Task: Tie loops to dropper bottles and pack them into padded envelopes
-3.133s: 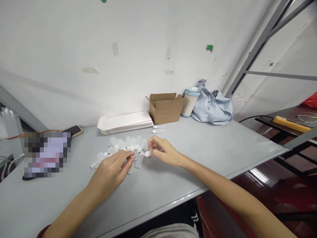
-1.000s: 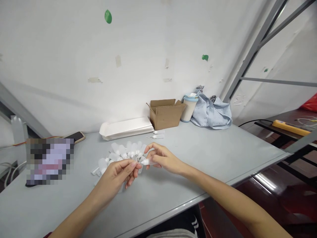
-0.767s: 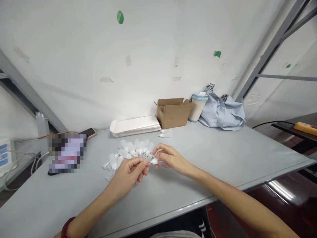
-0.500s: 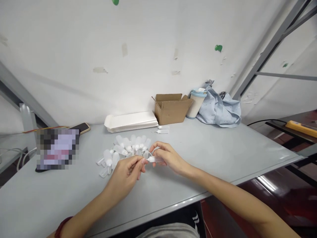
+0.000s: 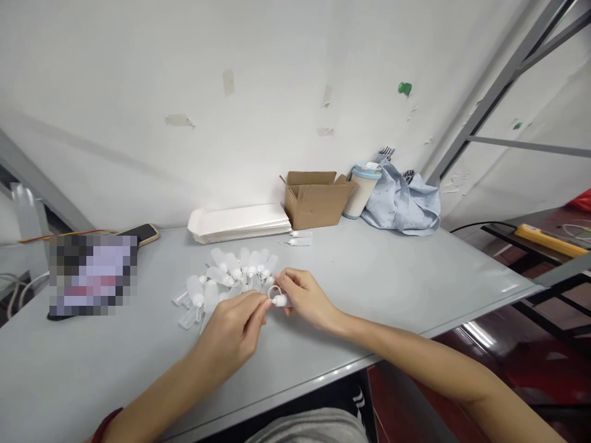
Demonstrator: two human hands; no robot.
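A small translucent squeeze bottle (image 5: 279, 300) with a white neck lies sideways between my hands, its tip pointing left. My right hand (image 5: 305, 298) is closed round its clear body. At the tip end, my left hand (image 5: 240, 318) pinches with thumb and forefinger; what is right between those fingertips is mostly hidden. A thin white strap loop (image 5: 273, 288) curves up from the neck. Just behind and left of my hands, a heap of similar bottles (image 5: 235, 266) lies on the grey table (image 5: 369, 277).
Two more small bottles (image 5: 301, 242) lie before an open cardboard box (image 5: 318, 206). A stack of white envelopes (image 5: 240, 223) is left of it, a lidded cup (image 5: 362, 194) and blue cloth bag (image 5: 401, 206) right. A phone (image 5: 143, 234) lies far left, near a pixelated patch.
The strap now arches as a clear loop above the neck, and my right fingers have closed in nearer the bottle. My left hand keeps its pinch at the tip. The view has shifted slightly.
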